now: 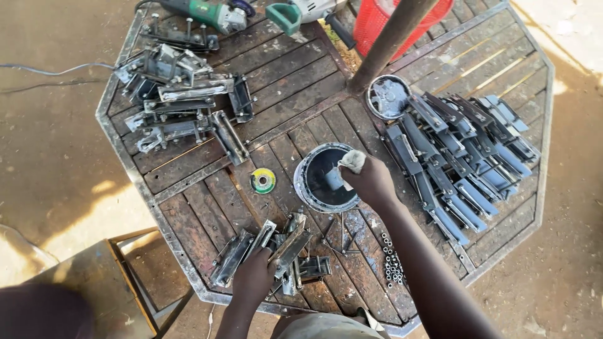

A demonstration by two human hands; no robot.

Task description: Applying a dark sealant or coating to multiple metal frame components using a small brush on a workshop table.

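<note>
Eight-sided tabletop (295, 81) of weathered wooden slats in a rusty steel frame, standing on bare sandy ground. At centre, an open paint tin (325, 177) with dark contents; right hand (372, 181) over its 3 o'clock rim, grip closed on a pale rag (353, 161). Left hand (254, 276) at 6 o'clock, grip wrapped round one bare metal bracket (290, 246) among several. Painted blue-grey brackets (465, 150) fanned out at 3 o'clock, unpainted ones (179, 100) piled at 10 o'clock. Small yellow-green disc (263, 181) just beside the tin. Grinder (210, 12), drill (301, 12) and red basket (377, 19) cut off at 12 o'clock. Tin's contents hard to make out.
</note>
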